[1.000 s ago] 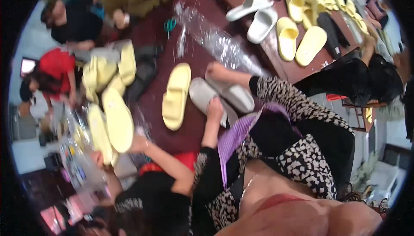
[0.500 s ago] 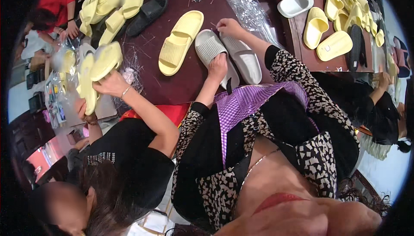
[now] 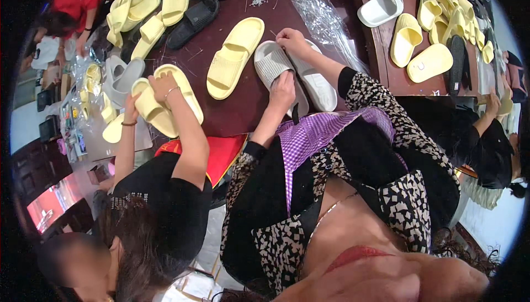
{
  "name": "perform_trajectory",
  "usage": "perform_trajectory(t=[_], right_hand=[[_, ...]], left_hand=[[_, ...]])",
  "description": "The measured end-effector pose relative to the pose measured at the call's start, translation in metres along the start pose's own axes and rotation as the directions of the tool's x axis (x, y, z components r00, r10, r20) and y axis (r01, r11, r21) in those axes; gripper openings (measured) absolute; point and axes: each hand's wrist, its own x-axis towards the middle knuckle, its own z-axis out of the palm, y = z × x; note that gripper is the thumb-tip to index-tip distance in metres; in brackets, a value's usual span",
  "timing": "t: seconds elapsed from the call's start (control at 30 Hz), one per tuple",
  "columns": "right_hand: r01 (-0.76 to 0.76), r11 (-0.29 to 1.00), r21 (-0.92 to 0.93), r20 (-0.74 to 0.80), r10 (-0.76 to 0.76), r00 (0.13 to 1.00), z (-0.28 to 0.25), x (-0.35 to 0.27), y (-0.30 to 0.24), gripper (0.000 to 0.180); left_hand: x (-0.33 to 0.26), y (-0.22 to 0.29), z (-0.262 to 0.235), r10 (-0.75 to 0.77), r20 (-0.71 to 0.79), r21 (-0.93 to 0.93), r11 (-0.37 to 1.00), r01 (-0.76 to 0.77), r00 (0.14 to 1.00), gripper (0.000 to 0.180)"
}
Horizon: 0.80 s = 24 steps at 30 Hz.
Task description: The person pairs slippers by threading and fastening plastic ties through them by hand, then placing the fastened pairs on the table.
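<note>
A pair of pale grey slide slippers lies on the dark red table in front of me. My left hand presses on the near end of the left grey slipper. My right hand rests fingers-down on the far end of the right grey slipper. The two slippers lie side by side and touch. A single yellow slipper lies just left of them.
A person in black at my left holds two yellow slippers together. Yellow and black slippers are piled at the far left. Clear plastic wrap, white slippers and more yellow ones lie at the right, near another seated person.
My view has tipped down and nearer to the table. Both my hands have stayed on the grey pair. The person at my left has brought the yellow slippers together in front of them.
</note>
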Motion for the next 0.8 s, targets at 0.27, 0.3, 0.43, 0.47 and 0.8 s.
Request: perform_trajectory(t=[0.27,0.3,0.43,0.47,0.8], right_hand=[[0.210,0.977,-0.026,-0.020,-0.210,0.977,-0.005,-0.050,-0.054,0.011],[0.212,0.977,-0.029,-0.023,-0.212,0.977,-0.008,-0.055,-0.061,0.011],[0.219,0.972,0.090,-0.054,-0.215,0.975,-0.013,-0.070,-0.082,0.010],[0.231,0.964,0.130,-0.037,-0.228,0.973,-0.014,-0.072,-0.088,0.010],[0.069,0.965,0.251,0.003,-0.072,0.997,-0.043,-0.091,-0.126,0.013]], left_hand=[[0.042,0.011,-0.050,-0.405,-0.159,-0.440,0.845,0.302,0.900,0.028],[0.050,0.013,-0.057,-0.510,-0.037,-0.534,0.737,0.414,0.859,0.029],[0.069,0.021,-0.064,-0.459,0.023,-0.826,0.491,0.276,0.888,0.025],[0.067,0.023,-0.065,-0.498,0.036,-0.835,0.462,0.300,0.867,0.017],[0.068,0.042,-0.089,-0.608,0.105,-0.836,0.374,0.400,0.787,0.008]])
